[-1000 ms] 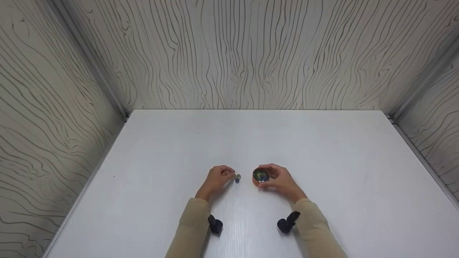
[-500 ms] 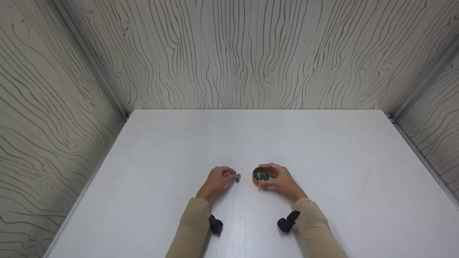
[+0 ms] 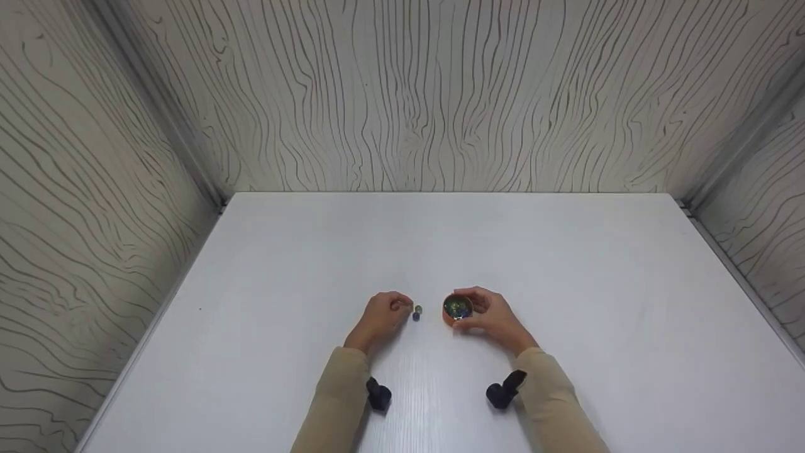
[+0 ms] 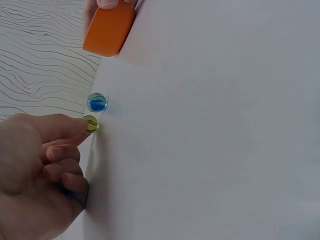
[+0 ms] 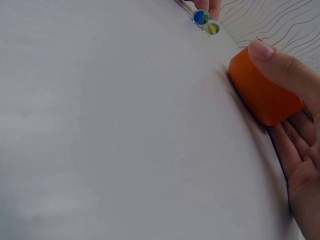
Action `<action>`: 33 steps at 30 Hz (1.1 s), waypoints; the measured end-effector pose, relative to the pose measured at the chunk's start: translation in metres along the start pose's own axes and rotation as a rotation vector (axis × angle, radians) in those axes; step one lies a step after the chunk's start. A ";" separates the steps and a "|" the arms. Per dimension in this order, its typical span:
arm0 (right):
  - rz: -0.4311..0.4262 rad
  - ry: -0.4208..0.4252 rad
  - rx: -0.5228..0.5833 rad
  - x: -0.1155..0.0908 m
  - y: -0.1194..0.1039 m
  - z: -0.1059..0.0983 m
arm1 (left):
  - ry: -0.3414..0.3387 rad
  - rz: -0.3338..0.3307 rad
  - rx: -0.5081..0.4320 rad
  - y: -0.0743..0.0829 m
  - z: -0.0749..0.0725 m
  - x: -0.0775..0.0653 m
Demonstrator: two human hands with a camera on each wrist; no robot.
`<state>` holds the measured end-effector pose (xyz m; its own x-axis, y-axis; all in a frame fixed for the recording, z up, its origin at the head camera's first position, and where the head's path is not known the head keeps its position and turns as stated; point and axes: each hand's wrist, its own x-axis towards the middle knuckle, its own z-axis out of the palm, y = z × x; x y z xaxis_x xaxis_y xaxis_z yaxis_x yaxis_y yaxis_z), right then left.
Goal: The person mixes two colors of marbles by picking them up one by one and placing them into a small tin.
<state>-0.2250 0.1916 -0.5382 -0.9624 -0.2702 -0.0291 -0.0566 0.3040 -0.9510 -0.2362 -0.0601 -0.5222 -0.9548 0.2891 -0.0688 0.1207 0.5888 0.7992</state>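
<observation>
In the head view, my left hand (image 3: 382, 313) is left of a green-tinted marble (image 3: 419, 309) and a blue marble (image 3: 416, 316) lying close together on the table. The left wrist view shows the thumb and forefinger pinching a yellow-green marble (image 4: 91, 124), partly covered by the thumb, just beside the blue marble. My right hand (image 3: 490, 314) grips a small round orange cup (image 5: 262, 90), thumb on its near side and fingers around the far side. From above, the cup holds several shiny green and blue marbles (image 3: 458, 307).
The white table (image 3: 283, 251) extends around both hands to wood-grain patterned panels (image 3: 415, 94) at the back and sides. Black wrist cameras (image 3: 378, 395) stick out inward from both beige sleeves (image 3: 333, 396).
The left fingertips moved slightly right to the loose marbles, then drew back a little to the left. The right hand and the cup stay in place.
</observation>
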 end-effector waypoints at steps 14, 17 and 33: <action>0.007 0.015 -0.005 0.000 0.001 0.001 | -0.013 -0.013 -0.029 0.001 -0.003 0.000; 0.012 0.013 -0.002 0.000 0.000 0.000 | -0.009 -0.017 -0.036 0.001 -0.003 0.001; 0.000 0.007 0.003 0.001 0.001 0.000 | 0.019 -0.073 -0.115 0.001 -0.002 0.001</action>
<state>-0.2254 0.1913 -0.5389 -0.9641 -0.2641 -0.0274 -0.0556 0.3018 -0.9518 -0.2374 -0.0607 -0.5209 -0.9651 0.2334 -0.1185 0.0200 0.5172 0.8556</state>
